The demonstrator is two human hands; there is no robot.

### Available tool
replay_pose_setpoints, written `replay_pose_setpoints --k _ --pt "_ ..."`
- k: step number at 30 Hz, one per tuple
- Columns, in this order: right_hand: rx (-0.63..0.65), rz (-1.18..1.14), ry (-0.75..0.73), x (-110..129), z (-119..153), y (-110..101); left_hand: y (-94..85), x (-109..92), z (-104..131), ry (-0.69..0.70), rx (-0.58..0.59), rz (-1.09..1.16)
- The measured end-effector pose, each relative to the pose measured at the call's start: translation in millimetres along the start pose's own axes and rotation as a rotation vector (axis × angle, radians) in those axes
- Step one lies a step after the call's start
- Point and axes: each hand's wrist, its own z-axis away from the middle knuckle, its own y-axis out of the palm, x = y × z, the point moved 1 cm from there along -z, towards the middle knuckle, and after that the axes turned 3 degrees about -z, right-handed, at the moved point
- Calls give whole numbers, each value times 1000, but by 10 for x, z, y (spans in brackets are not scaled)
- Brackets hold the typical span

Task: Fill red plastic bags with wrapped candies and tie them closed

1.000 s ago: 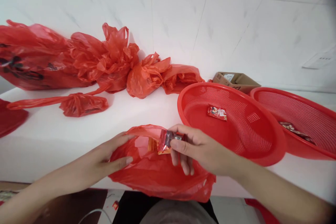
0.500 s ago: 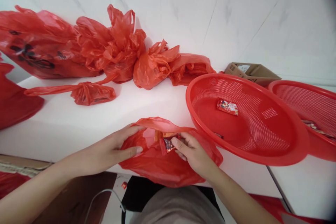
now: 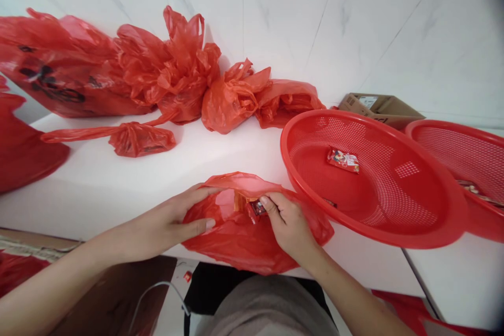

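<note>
A red plastic bag (image 3: 244, 249) lies in front of me with its mouth spread wide. At the left side of the mouth is my left hand (image 3: 169, 226), thumb and fingers stretched apart against the bag's film and gripping nothing visible. My right hand (image 3: 289, 226) reaches into the mouth from the right. Between its thumb and fingers is a small dark-and-red snack packet (image 3: 258, 207), partly hidden by the hand. An orange packet (image 3: 239, 201) shows inside the bag beside it.
Right of the bag stands a red plastic basket (image 3: 394, 239) holding a red snack packet (image 3: 343, 160). A second red basket (image 3: 472, 139) and a cardboard box (image 3: 394, 110) are beyond. Several red bags (image 3: 185, 79) line the wall; a small tied bag (image 3: 142, 139) lies nearer.
My right hand has moved slightly deeper into the bag with the snack packet, which is now more covered. My left hand stays at the bag's mouth.
</note>
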Motion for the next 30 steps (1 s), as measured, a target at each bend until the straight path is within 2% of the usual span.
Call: replay_pose_setpoints --k 2,6,9,13,16,21,24,27,30 --pt "-14 47 -50 36 -15 -32 -7 7 2 1 -7 -26" --pt "16 -24 -155 103 -26 -69 -2 46 -8 5 -31 -47" --pt "29 -25 -299 169 -1 -51 21 55 -50 -18 -66 -42" --pt "-37 79 -559 295 36 19 56 13 -116 -55 -12 8" --pt "-88 47 -620 342 42 64 63 -3 -139 -65 -13 142" --pt "-4 -103 -537 263 56 105 48 17 -137 -94 -16 238" --pt "71 -260 -300 229 39 112 44 -1 -132 -106 -34 208" --pt "180 -370 -43 290 -15 124 61 -41 -144 -58 -50 93" --pt "334 -371 26 396 -72 160 92 -67 -170 -3 -128 -85"
